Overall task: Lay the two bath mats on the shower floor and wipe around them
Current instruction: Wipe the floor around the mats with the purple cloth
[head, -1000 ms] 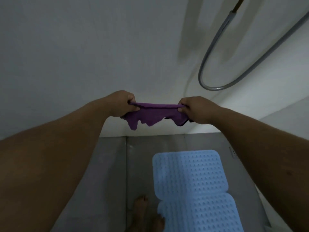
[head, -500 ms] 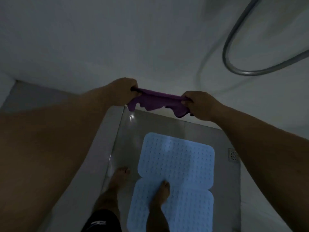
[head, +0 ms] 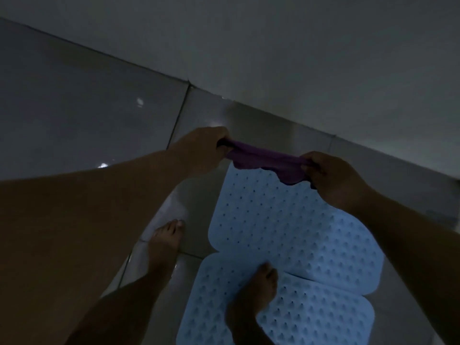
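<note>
Two light-blue perforated bath mats lie end to end on the grey shower floor: the far mat and the near mat. A purple cloth is stretched between both hands above the far mat's far edge. My left hand grips its left end. My right hand grips its right end. My right foot stands on the near mat; my left foot stands on the bare tile beside the mats.
A white wall runs diagonally across the top, meeting the floor just beyond the mats. Glossy grey tiles with light reflections lie to the left. The scene is dim.
The view has tilted down and left toward the floor; the shower hose has left the frame. Both hands, still holding the cloth, have lowered toward the far mat.
</note>
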